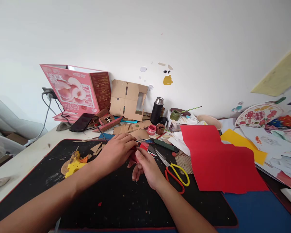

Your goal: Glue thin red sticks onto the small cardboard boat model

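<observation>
Both hands meet above the black mat (106,200). A small dark red piece (134,157) shows between them, mostly covered, so its shape is unclear. My right hand (147,164) is closed around it, thumb on top and fingers curled beneath. My left hand (118,148) bends over its far side with fingers pressed together; the fingertips are partly hidden. Just right of my right hand lie scissors (171,167) with one yellow and one red handle, blades parted. Behind the hands are red paper scraps (143,146) and a dark green-handled tool (166,145).
A large red sheet (220,158) covers the mat's right side. A yellow toy-like piece (75,164) lies at left. Behind stand paint jars (151,129), a black thermos (157,111), cut cardboard (126,98), a small model house (107,119) and a pink box (75,90).
</observation>
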Demonstrator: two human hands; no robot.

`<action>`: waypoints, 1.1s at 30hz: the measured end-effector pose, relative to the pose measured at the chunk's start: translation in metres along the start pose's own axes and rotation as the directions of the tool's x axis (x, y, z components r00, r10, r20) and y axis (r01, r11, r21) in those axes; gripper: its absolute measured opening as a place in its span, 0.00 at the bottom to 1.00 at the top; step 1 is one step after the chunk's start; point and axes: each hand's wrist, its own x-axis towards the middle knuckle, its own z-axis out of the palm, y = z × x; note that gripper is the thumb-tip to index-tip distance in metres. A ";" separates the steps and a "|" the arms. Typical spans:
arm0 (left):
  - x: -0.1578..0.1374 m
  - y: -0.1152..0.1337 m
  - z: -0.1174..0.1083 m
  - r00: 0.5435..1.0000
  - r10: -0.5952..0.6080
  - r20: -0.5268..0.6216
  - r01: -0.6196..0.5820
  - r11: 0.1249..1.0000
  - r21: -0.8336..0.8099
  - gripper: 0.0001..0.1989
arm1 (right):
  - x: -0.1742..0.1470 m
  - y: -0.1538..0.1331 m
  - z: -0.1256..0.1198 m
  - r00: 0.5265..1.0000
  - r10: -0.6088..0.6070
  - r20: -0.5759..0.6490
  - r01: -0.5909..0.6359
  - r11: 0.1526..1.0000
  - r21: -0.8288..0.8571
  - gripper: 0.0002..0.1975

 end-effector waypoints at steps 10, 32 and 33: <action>0.001 0.000 0.001 1.000 0.002 0.030 -0.003 0.999 0.033 0.10 | 0.001 0.000 -0.001 1.000 -0.007 0.017 0.007 1.000 -0.001 0.40; -0.012 -0.006 0.008 0.979 -0.121 -0.161 0.106 0.990 -0.097 0.17 | 0.002 -0.003 0.002 0.998 -0.068 0.007 0.068 0.997 0.040 0.42; -0.011 -0.005 0.010 0.979 -0.126 -0.158 0.113 0.989 -0.091 0.17 | 0.002 -0.003 0.001 0.998 -0.066 0.006 0.066 0.997 0.040 0.41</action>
